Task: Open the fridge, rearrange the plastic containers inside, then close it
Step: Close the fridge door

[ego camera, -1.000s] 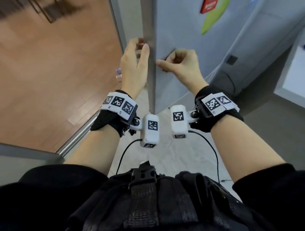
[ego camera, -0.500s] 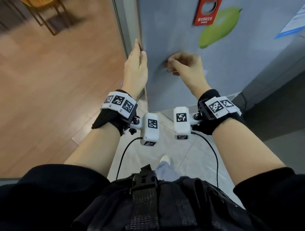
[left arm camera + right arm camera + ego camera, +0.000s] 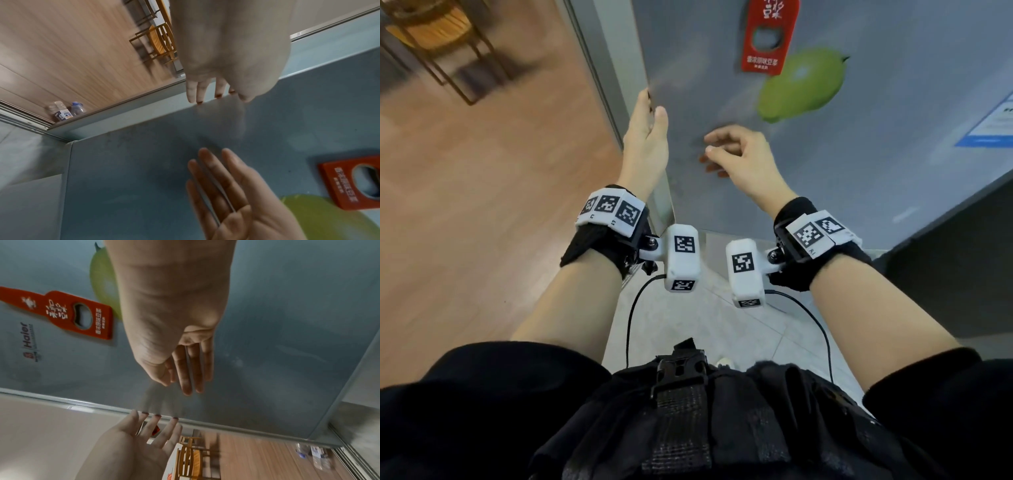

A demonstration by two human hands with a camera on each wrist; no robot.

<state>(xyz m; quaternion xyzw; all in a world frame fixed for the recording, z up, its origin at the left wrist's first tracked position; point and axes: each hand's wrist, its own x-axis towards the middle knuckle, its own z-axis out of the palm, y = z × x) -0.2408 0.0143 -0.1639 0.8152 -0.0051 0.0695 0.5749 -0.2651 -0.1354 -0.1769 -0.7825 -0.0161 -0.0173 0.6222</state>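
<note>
- Presently, the grey fridge door (image 3: 825, 144) stands directly ahead; whether it is fully seated cannot be told.
- Wooden floor (image 3: 482, 205) lies open left of the door's edge.
- Left hand (image 3: 645, 137): straight fingers (image 3: 198, 92) touch that edge, holding nothing.
- Right hand (image 3: 739, 154): relaxed and loosely spread near the door face, beside a red magnet (image 3: 768, 37) and a green sticker (image 3: 801, 85).
- Plastic containers not visible.
</note>
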